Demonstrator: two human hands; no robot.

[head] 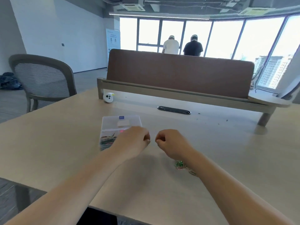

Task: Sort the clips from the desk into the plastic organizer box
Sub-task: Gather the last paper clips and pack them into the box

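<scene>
I'm looking at an open-plan office. I'm seeing a long light-wood desk (65,143) carrying a brown fabric divider panel (178,73), with a cable grommet (174,110) sitting in the top. A mesh-back chair (42,78) is standing at the left. Full-height windows (227,38) are showing high-rises outside. A cassette AC unit (134,7) is hanging in an exposed ceiling. A person in white (171,46) and a person in black (193,47) are standing by the glass.
</scene>
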